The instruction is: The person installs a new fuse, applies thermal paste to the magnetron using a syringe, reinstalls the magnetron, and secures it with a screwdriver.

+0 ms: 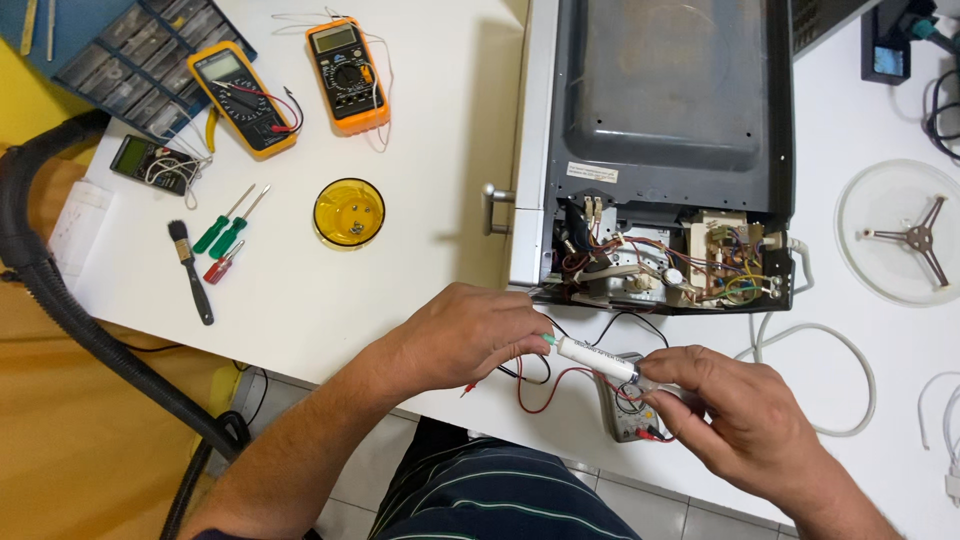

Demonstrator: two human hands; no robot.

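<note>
Lying far left on the white worktable (300, 300): black-bristled brush (190, 272), green and red screwdrivers (228, 232), two orange-cased multimeters (243, 98). Sitting beyond them, round yellow plastic dish (348, 212). Pinching one end of a slim white cylindrical part (596, 359), left hand (465, 335); gripping the other end between thumb and fingers, right hand (735, 410). Hanging just over a grey meter (628, 408) with red and black leads. Looming close behind, opened grey microwave (660, 150), wiring exposed. Resting far right, glass turntable plate (900, 232).

White label (592, 172) on oven; two grey multimeter screens (333, 39) upper left.
</note>
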